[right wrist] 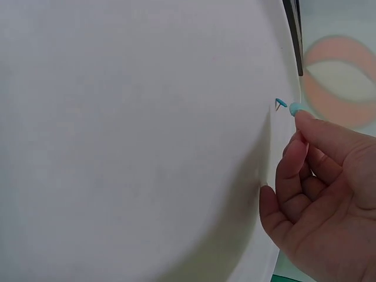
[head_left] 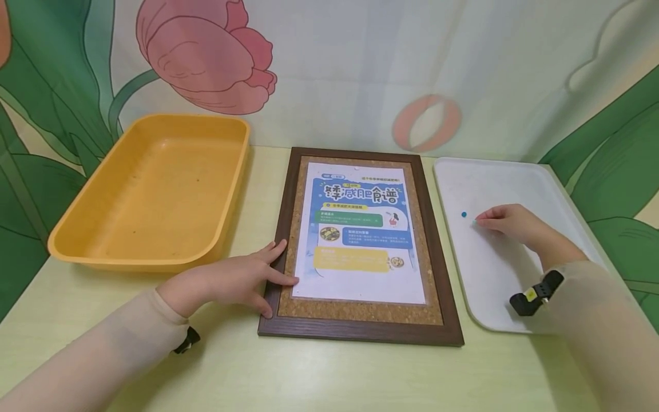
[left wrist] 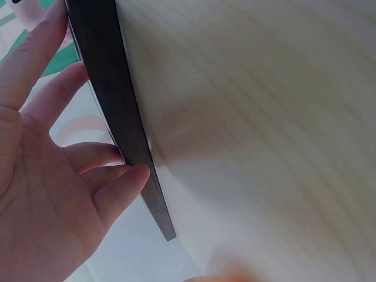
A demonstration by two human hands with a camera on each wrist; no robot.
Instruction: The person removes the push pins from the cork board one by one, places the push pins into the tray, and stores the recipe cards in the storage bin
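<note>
A cork board (head_left: pixel 360 312) in a dark brown wooden frame (head_left: pixel 360 332) lies on the table with a printed poster (head_left: pixel 355 286) on it. My left hand (head_left: pixel 239 280) rests on the frame's left side, fingers spread; in the left wrist view the fingertips touch the dark edge (left wrist: pixel 106 64). Over the white tray (head_left: pixel 494 286), my right hand (head_left: pixel 509 223) pinches a pale teal thumbtack (right wrist: pixel 295 109) between thumb and fingertips. A second, blue thumbtack (head_left: pixel 464 214) lies on the tray just left of those fingertips, its pin showing in the right wrist view.
To the left stands a deep yellow tub (head_left: pixel 149 217) with a few small specks inside. The pale wood table (head_left: pixel 319 377) runs along the front. Behind everything hangs a curtain (head_left: pixel 340 74) printed with flowers and leaves.
</note>
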